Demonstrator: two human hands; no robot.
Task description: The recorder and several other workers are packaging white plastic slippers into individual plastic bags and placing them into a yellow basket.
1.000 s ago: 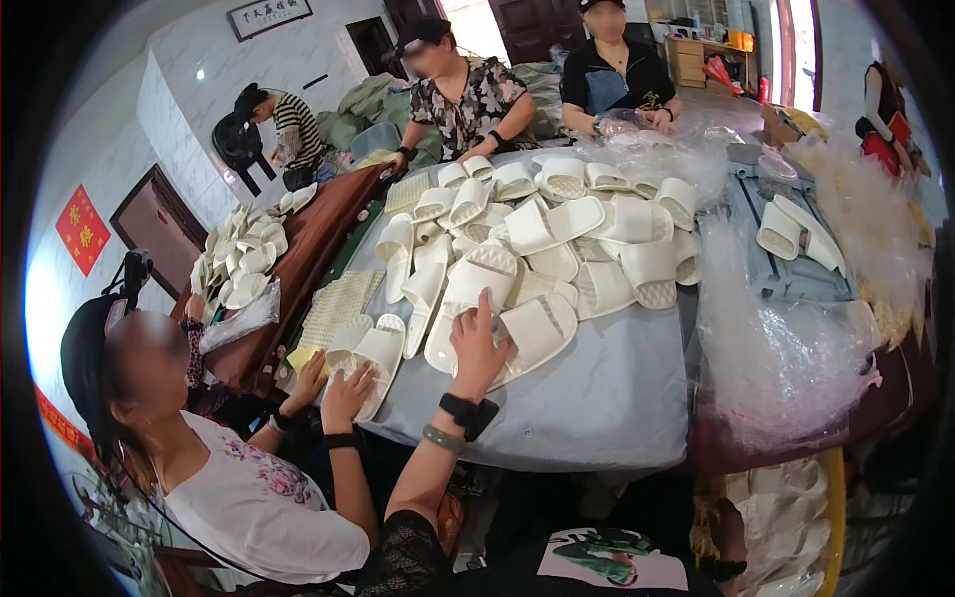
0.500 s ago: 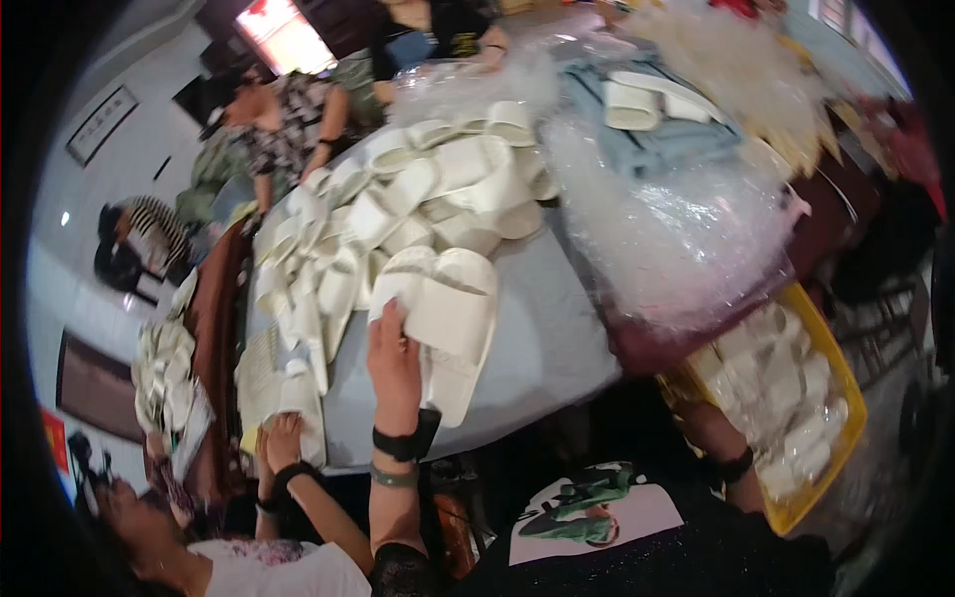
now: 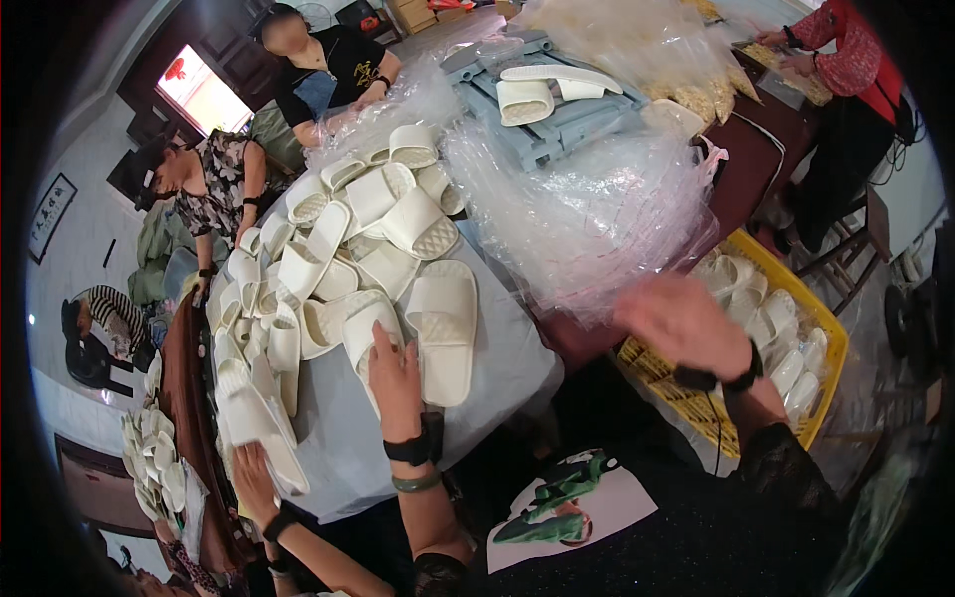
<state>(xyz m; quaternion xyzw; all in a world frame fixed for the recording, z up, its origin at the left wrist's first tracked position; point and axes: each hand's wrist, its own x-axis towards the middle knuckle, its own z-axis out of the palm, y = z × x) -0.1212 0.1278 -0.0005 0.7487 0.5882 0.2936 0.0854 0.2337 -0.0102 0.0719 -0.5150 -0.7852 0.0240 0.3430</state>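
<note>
My left hand (image 3: 398, 388) is on a white slipper (image 3: 363, 313) at the near edge of the pile, its fingers closed about the slipper's side and strap. Just right of it a second white slipper (image 3: 441, 348) lies flat on the grey-covered table (image 3: 338, 438), toe end nearest the pile. My right hand (image 3: 668, 316), smeared by motion, is in the air between the clear plastic bags (image 3: 597, 234) and the yellow crate (image 3: 834, 383). Its fingers are too blurred to read.
Many white slippers (image 3: 328, 244) are heaped across the table. A pair of slippers (image 3: 524, 99) rests on a blue-grey plastic stand (image 3: 537, 149) at the back. At lower left a neighbour's hand (image 3: 254, 483) touches a slipper. Other people stand around the far side.
My view has swung right. The two slippers, overlapping before, now lie side by side. My right hand has risen from beside the crate toward the plastic bags.
</note>
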